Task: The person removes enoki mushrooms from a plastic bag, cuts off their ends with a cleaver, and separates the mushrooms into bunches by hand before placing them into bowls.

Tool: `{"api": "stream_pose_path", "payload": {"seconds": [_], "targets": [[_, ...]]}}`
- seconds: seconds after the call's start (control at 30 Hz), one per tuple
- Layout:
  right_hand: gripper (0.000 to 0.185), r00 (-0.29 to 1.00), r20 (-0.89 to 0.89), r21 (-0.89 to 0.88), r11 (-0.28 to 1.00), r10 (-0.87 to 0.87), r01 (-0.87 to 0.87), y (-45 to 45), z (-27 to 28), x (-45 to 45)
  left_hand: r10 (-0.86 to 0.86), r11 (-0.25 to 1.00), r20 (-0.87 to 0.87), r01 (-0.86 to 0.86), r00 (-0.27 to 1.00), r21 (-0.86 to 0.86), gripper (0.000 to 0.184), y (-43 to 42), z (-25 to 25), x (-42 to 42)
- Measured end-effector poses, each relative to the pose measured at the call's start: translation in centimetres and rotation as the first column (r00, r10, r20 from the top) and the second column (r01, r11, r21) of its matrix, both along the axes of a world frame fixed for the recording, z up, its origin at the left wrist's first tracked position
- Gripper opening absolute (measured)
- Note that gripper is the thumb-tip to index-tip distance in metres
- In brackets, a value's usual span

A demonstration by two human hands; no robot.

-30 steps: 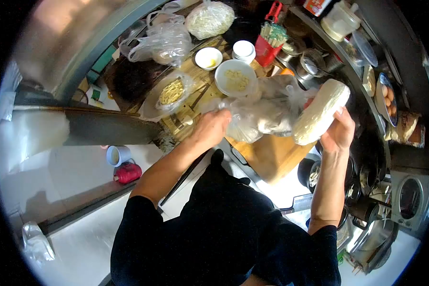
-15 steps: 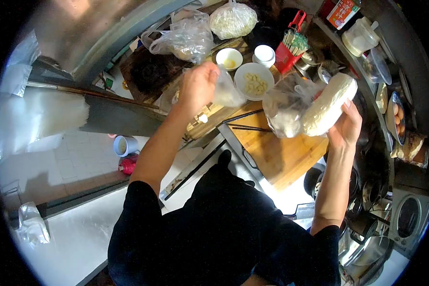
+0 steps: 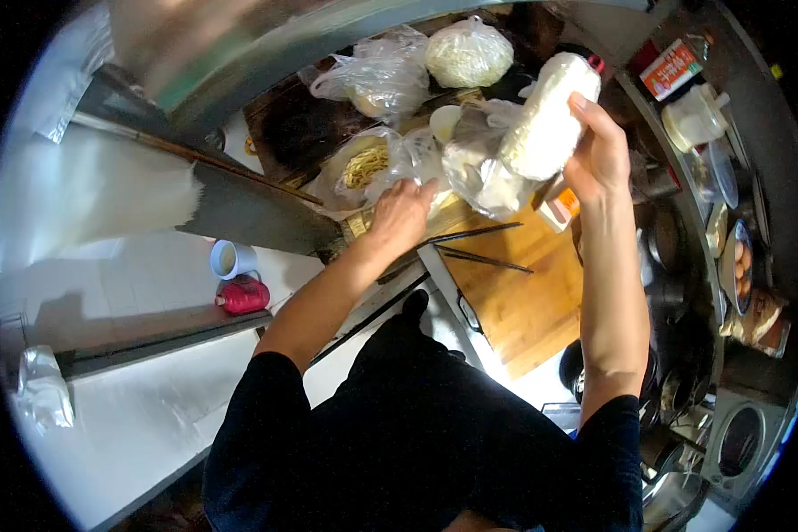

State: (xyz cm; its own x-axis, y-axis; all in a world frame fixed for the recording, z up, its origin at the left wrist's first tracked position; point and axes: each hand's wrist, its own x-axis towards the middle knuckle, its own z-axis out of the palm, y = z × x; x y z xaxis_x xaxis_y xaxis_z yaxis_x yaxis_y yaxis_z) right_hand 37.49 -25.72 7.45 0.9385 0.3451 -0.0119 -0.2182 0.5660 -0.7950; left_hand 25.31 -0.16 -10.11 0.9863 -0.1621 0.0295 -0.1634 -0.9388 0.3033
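My right hand (image 3: 601, 146) is raised over the far end of the cutting board, its fingers closed around a long white bundle (image 3: 545, 120), whose contents I cannot make out. Against the bundle's left side is a clear plastic bag (image 3: 488, 168) with pale contents; whether the hand also holds it is hidden. Further left, my left hand (image 3: 401, 215) is low at the edge of a clear noodle bag (image 3: 415, 158), fingers curled on the plastic. Yellowish noodles (image 3: 366, 166) show in that bag's opening.
Black chopsticks (image 3: 483, 259) lie across the wooden cutting board (image 3: 523, 306). Behind are a knotted bag of pale shreds (image 3: 470, 53) and another plastic bag (image 3: 377, 75). A plate of eggs (image 3: 739, 266) stands on the right shelf. A pink bottle (image 3: 242, 295) and a mug (image 3: 230, 260) are left.
My right hand has moved up and left with the white bundle and the bag beside it. My left hand has lowered toward me and right, and noodles now show in the bag.
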Motion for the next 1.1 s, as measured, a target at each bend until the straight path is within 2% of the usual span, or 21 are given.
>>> {"api": "stream_pose_path", "payload": {"seconds": [0.03,0.13,0.23,0.37,0.47,0.57,0.63,0.7,0.77,0.9,0.97,1.0,1.03,1.1], "targets": [[0.036,0.999,-0.008,0.016,0.998,0.054,-0.053,1.1,-0.4,1.1,0.011,1.0,0.075,-0.012,0.997,0.014,0.048,-0.1,0.2,-0.7],[0.037,0.997,-0.014,0.005,0.997,0.074,-0.074,4.2,-1.8,3.0,0.021,0.996,0.012,-0.019,1.0,-0.086,0.052,-0.3,1.9,-2.8],[0.027,0.994,-0.103,-0.085,0.996,-0.019,0.01,6.7,-2.8,3.7,-0.034,0.992,0.179,0.055,0.983,-0.114,0.054,-0.3,2.3,-4.3],[0.024,0.986,-0.154,-0.097,0.992,0.07,-0.086,8.4,-6.2,5.5,-0.035,0.997,0.153,0.045,0.988,-0.063,0.056,-0.6,3.3,-5.5],[0.026,0.977,-0.18,-0.132,0.981,0.116,-0.141,8.9,-9.8,7.5,0.021,0.988,0.148,0.002,0.989,-0.156,0.058,-0.2,3.6,-5.8],[0.028,0.975,-0.207,-0.166,0.979,0.082,-0.118,8.9,-11.1,7.9,0.019,0.988,0.171,0.007,0.985,-0.151,0.058,-0.2,3.8,-6.4],[0.036,0.977,-0.195,-0.157,0.981,0.084,-0.115,8.7,-9.9,6.7,0.029,0.987,0.125,-0.009,0.992,-0.159,0.055,-0.3,4.8,-7.0],[0.036,0.99,-0.139,-0.196,0.979,0.021,-0.048,7.7,-9.5,5.8,0.04,0.985,0.291,0.012,0.956,-0.174,0.054,-0.2,5.8,-7.4],[0.037,0.989,-0.143,-0.188,0.982,-0.031,0.004,6.0,-9.5,4.6,0.083,0.977,0.317,-0.015,0.945,-0.211,0.05,-0.5,7.7,-7.7],[0.04,0.969,-0.164,-0.103,0.98,-0.186,0.171,0.4,-10.7,-0.2,0.094,0.843,0.176,0.016,0.98,-0.538,0.041,-1.8,8.7,-7.2],[0.041,0.956,-0.202,-0.08,0.976,-0.215,0.202,-3.2,-11.2,-5.1,0.048,0.745,-0.023,-0.051,0.999,-0.665,0.042,-3.1,7.3,-7.1],[0.041,0.942,-0.206,-0.066,0.964,-0.265,0.257,-4.5,-11.6,-7.9,0.036,0.658,-0.219,-0.188,0.975,-0.729,0.043,-4.7,6.8,-7.2],[0.04,0.919,-0.241,-0.075,0.95,-0.311,0.302,-5.5,-11.8,-10.5,-0.093,0.659,-0.183,-0.077,0.979,-0.748,0.053,-5.8,5.4,-7.0],[0.039,0.888,-0.324,-0.091,0.945,-0.328,0.316,-7.4,-14.3,-14.6,-0.262,0.663,-0.224,0.006,0.939,-0.748,0.062,-9.1,3.2,-6.8]]}}
